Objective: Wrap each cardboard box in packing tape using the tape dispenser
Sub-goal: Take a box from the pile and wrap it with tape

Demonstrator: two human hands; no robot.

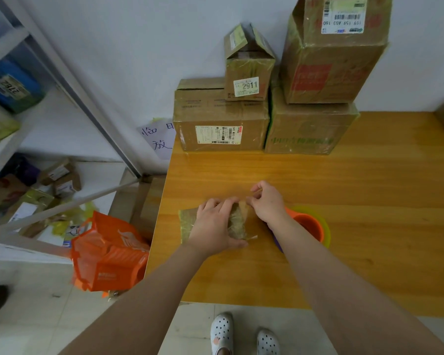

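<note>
Holding down the small box (187, 222) with my left hand (213, 226), fingers hooked over its far edge and thumb along the near one. It sits flat near the worktop's (356, 180) left edge, already pretty crinkly with tape. My right hand (267, 203) is just beside it, fingertips pinched together on the loose tape (243, 209) at the box's far right corner. The tape dispenser (309, 224), orange with a greenish roll, lies right behind my right wrist. The bigger boxes (221, 124) are stacked along the far edge against the wall.
</note>
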